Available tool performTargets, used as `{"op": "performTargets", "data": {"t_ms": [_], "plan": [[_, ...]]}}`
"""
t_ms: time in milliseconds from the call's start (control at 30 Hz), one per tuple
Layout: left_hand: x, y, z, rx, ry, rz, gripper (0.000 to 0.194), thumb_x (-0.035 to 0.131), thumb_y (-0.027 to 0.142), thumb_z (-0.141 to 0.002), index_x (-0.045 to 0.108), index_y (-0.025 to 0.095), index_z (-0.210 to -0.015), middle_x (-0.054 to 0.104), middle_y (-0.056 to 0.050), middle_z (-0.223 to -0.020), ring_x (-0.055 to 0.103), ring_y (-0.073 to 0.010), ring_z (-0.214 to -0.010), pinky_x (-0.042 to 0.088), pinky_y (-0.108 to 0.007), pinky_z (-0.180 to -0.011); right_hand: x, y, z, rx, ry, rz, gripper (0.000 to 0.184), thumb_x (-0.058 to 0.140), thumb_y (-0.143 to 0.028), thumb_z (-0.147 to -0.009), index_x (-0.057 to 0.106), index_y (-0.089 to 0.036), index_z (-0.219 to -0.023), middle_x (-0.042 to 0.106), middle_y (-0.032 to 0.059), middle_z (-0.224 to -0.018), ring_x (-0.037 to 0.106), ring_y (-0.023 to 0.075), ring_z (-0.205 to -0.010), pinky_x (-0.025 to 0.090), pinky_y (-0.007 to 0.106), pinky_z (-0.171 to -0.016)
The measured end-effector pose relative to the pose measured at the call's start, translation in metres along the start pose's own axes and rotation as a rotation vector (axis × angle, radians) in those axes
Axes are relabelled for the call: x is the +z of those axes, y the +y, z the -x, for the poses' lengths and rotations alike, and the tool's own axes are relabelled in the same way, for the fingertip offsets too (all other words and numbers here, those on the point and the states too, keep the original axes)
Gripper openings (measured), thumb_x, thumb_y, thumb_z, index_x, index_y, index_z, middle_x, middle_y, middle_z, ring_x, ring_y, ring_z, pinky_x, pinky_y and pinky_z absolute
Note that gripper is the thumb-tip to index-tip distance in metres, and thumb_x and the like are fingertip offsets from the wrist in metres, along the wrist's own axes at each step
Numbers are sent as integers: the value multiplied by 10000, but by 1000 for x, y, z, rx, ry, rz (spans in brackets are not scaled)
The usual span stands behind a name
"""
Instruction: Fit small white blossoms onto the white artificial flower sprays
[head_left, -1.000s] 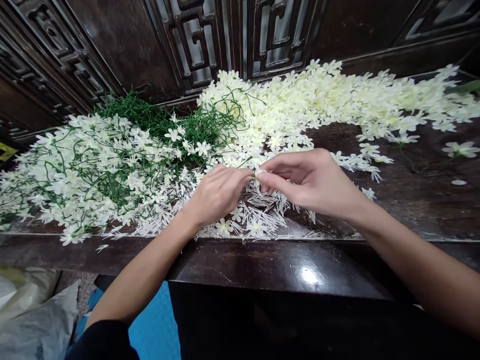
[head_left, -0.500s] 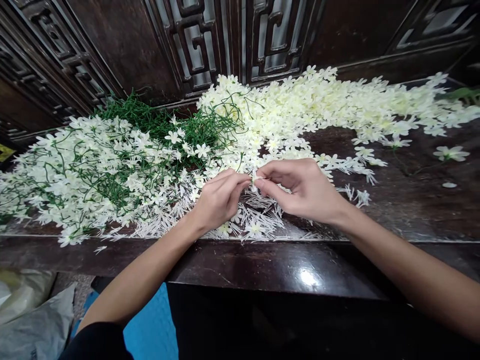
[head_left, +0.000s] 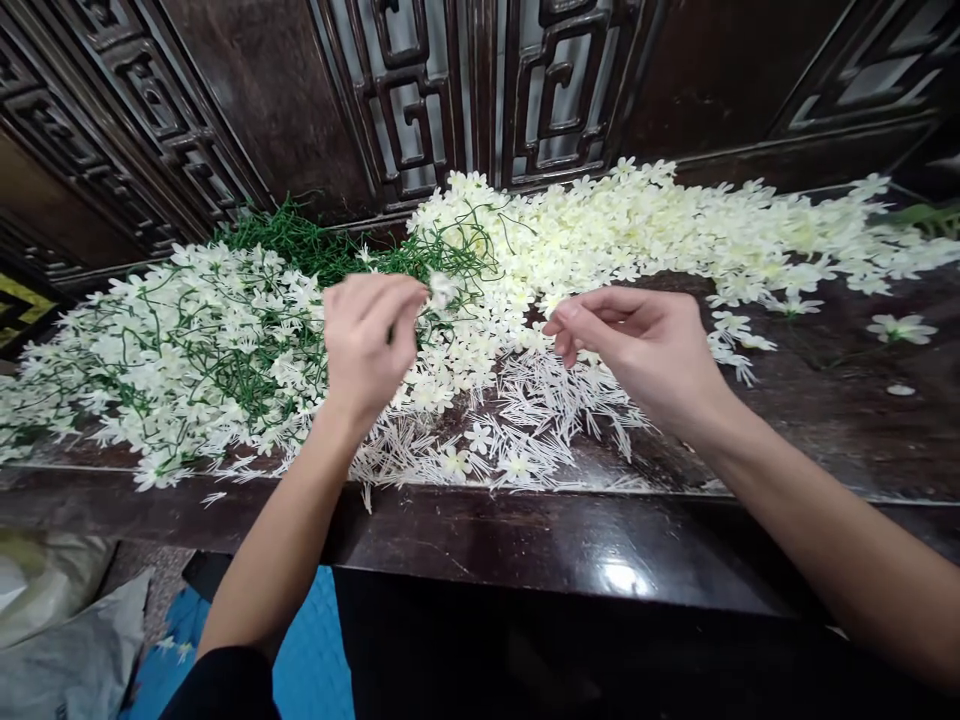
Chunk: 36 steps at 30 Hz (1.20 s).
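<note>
My left hand is raised at the edge of the heap of stemmed white flowers. Its thumb and forefinger pinch a white artificial flower, blurred by motion. My right hand hovers above the thin white stamen pieces, just in front of the pale yellow flower heads. Its fingers are loosely curled and I see nothing between them. Several loose white flower heads lie among the stamens near the front edge.
A bundle of green stems lies at the back, against the carved wooden panel. The dark wooden bench carries the piles. A single stemmed flower lies at the right. Sacks stand on the floor, lower left.
My hands were together at one flower and have now parted. My left hand has moved left and up with the flower; my right hand has let go and shifted right.
</note>
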<state>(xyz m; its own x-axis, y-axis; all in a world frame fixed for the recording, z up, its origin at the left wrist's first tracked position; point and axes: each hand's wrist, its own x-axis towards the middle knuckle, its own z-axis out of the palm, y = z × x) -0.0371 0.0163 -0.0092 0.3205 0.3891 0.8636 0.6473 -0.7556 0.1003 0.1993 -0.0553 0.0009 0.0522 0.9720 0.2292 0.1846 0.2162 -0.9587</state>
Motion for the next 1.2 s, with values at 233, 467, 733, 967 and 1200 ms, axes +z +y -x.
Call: {"op": "performTargets", "data": {"t_ms": [233,467,733,967,1200], "plan": [[-32,-39,-11,-341,257,-227,342,476,196,-929,575,277,-1247,572,10,-1340,400,-277,-1263,237,-565,-1055,6,9,0,-9,-9,84,154,675,-313,-823,687,-195,-726,658,32,-637,603,156,-557,539,350,-582],[8,4,8,-130,-521,79,336,419,41,-891,588,182,-1144,615,-74,-1247,548,-232,-1190,450,-472,-1023,7,12,0,-20,-63,193,159,660,-338,-823,683,-207,-737,667,40,-639,609,167,-539,541,353,-546],[16,-3,19,-187,-628,-123,311,509,58,-872,599,134,-1161,709,-120,-937,596,-298,-975,514,-498,-816,9,13,1,-29,-125,270,176,628,-332,-836,698,-181,-780,683,48,-644,618,165,-522,511,328,-466],[5,4,4,-304,-20,278,296,536,104,-888,610,226,-1148,670,-30,-917,626,-150,-817,568,-305,-714,5,19,-2,-79,-108,370,220,575,-335,-859,703,-160,-822,704,81,-706,645,187,-581,565,378,-533],[6,24,3,-559,-93,663,433,575,180,-880,462,307,-1279,588,-49,-1017,649,-131,-756,597,-238,-605,4,45,-4,-322,-362,739,458,532,-416,-905,630,-113,-1234,608,174,-1278,548,342,-1192,436,602,-992]]}}
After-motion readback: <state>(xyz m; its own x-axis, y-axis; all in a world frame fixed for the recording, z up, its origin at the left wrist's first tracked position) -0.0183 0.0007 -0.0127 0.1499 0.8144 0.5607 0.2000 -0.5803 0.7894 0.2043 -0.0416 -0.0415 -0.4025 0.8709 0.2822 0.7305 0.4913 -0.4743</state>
